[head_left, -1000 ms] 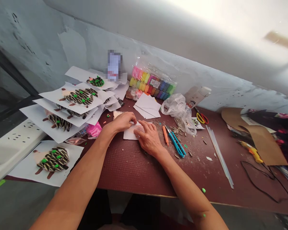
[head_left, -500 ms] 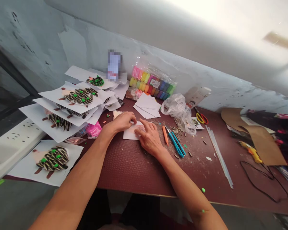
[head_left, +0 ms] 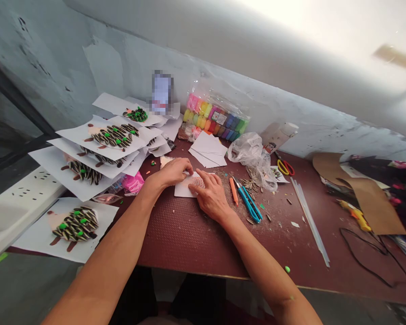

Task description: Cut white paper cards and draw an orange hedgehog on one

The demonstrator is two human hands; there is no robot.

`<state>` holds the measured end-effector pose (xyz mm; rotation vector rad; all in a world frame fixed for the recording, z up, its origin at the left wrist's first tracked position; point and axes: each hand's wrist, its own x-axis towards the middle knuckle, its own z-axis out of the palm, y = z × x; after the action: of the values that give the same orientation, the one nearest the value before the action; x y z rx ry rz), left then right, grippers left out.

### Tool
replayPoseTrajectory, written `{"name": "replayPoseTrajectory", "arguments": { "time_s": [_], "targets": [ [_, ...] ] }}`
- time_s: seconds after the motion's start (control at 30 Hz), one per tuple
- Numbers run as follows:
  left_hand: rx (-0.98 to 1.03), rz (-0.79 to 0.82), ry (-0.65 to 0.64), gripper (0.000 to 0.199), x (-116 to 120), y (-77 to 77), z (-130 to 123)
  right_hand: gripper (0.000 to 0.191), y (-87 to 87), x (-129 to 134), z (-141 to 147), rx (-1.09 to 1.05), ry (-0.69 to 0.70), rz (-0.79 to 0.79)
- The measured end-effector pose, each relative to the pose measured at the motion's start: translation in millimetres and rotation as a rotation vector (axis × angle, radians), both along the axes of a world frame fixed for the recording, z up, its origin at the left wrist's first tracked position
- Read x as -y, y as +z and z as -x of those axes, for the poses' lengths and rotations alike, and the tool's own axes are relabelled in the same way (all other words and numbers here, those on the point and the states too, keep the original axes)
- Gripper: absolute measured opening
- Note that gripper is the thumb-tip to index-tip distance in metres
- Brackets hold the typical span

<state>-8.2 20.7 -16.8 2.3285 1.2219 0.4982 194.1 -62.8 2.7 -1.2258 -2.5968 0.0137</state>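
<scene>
A small white paper card (head_left: 182, 191) lies flat on the tabletop with a flat, pinkish-beige patch (head_left: 198, 181), dimpled on its surface, stuck to it. My left hand (head_left: 176, 171) rests over the card's upper left, its fingers curled and close together; whatever is at their tips is hidden. Across the card's right side lies my right hand (head_left: 211, 192), fingers stretched out and apart, the tips touching the beige patch. To the right of that hand are an orange pen-like tool (head_left: 233, 192) and teal-handled cutters (head_left: 250, 203).
Paper sheets with seed-covered hedgehogs (head_left: 76, 223) pile up on the left beside a white power strip (head_left: 30, 192). Behind are blank cards (head_left: 208, 149), coloured clay packs (head_left: 216, 119) and a plastic bag (head_left: 248, 151). Scissors (head_left: 286, 167), glue sticks (head_left: 309, 221) and a yellow glue gun (head_left: 358, 216) lie right.
My right fingertips have shifted very slightly on the beige patch. Otherwise both hands and the card look the same; the whole view has drifted a little.
</scene>
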Motion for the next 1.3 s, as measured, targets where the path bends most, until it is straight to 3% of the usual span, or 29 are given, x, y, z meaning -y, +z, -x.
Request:
{"name": "replayPoseTrajectory", "arguments": {
  "time_s": [0.33, 0.5, 0.7, 0.9, 1.3],
  "targets": [
    [-0.006, 0.023, 0.004, 0.026, 5, 7.9, -1, 0.035, -5.4, -2, -4, -0.073, -0.064, 0.017],
    [-0.003, 0.017, 0.013, 0.028, 4, 6.2, -1, 0.029, -3.6, -1, -3, -0.005, -0.044, 0.032],
    [-0.012, 0.013, 0.010, 0.025, 4, 6.7, -1, 0.031, -5.9, -1, -3, -0.084, -0.102, 0.030],
    [-0.004, 0.009, 0.015, 0.027, 3, 3.3, -1, 0.034, -4.4, 3, 4, 0.000, -0.022, 0.025],
    [-0.003, 0.009, 0.013, 0.025, 3, 4.1, -2, 0.032, -7.2, 4, 5, -0.022, -0.058, 0.041]
  ]
}}
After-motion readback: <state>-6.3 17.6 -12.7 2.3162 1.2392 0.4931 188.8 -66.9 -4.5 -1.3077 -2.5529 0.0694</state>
